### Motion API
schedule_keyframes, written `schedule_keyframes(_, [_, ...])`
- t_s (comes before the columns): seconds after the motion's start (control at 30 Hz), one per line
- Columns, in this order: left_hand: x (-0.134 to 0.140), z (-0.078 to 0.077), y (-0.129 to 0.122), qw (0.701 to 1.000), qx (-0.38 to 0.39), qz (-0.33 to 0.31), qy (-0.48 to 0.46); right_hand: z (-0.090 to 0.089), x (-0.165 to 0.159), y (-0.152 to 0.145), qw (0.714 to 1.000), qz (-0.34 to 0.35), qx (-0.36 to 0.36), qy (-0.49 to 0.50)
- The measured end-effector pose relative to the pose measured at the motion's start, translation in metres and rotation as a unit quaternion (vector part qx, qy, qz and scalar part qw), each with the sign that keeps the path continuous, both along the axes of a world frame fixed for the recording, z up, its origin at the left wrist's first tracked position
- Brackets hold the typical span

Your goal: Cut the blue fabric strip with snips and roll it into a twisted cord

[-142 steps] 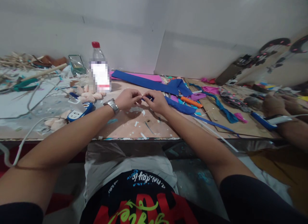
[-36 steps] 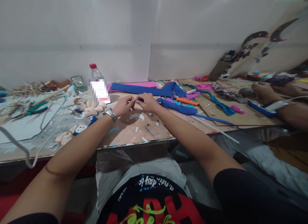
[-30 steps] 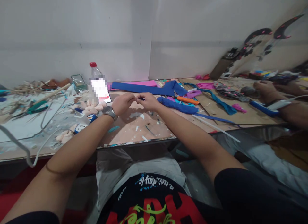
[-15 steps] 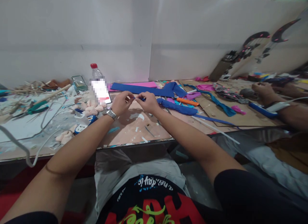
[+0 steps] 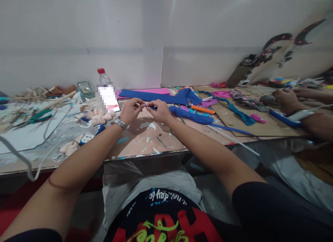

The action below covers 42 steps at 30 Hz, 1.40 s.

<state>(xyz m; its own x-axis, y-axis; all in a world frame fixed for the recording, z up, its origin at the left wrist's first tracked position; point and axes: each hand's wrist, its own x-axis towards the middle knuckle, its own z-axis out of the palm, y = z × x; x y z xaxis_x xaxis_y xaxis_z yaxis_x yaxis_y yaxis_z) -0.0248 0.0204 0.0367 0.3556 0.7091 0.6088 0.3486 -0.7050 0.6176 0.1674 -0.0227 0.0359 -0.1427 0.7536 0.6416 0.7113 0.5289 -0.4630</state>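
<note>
My left hand, with a metal watch on its wrist, is closed in a pinch over the table. Its fingertips almost meet those of my right hand, which is pinched too. A small dark blue bit of fabric shows between the fingertips, partly hidden by them. Just right of my right hand lies a padded blue fabric strip; whether it joins the bit in my fingers is hidden. Behind both hands stretches a flat blue cloth band, with pink cloth at its back edge.
To the left are a lit phone before a red-capped bottle, a blue-and-white glue gun, green-handled pliers and sticks. An orange cutter lies right. Another person's hand works over cardboard.
My hands stay nearly in place, with only slight finger movement around the blue bit. At the right, the other person's hands have shifted a little.
</note>
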Motion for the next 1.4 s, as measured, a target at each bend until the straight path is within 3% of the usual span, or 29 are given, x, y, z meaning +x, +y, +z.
schedule_keyframes(0.43, [0.0011, 0.0027, -0.0046, 0.999, -0.03, -0.035, 0.009, -0.001, -0.0017, -0.0011, 1.0, -0.019, -0.015, 0.005])
schedule_keyframes(0.77, [0.0005, 0.0001, 0.0002, 0.999, -0.011, -0.003, 0.034, 0.0001, -0.0052, -0.0025, 0.998, -0.052, -0.03, 0.006])
schedule_keyframes(1.4, [0.0007, -0.0068, 0.0025, 0.996, 0.007, 0.004, 0.086, -0.0081, -0.0013, 0.0045, 0.998, -0.027, -0.056, -0.003])
